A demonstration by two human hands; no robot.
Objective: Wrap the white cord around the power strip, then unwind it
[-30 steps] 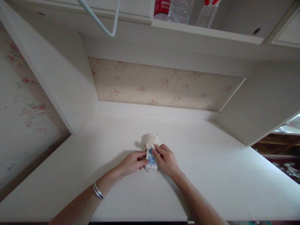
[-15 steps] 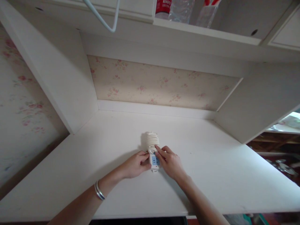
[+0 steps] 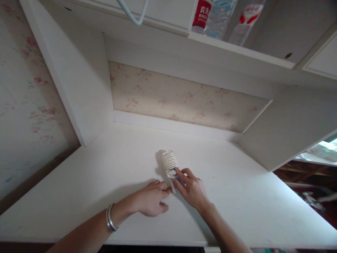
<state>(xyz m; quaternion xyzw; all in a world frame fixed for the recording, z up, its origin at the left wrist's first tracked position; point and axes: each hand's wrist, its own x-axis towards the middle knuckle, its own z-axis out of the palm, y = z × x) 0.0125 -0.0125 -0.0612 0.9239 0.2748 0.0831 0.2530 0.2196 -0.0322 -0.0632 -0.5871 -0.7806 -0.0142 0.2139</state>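
power strip [image 3: 171,176] with wound cord [image 3: 170,161], on the white desktop [image 3: 250,200], our right hand [image 3: 193,189] over its top, pinching or merely resting we cannot tell, our left hand [image 3: 152,198] at its near end, thumb spread from fingers, bottles [image 3: 219,19] shelved above

Dim light from the right, pale sheen on the tabletop [image 3: 263,202], soft leftward shadows, stretched frame edges
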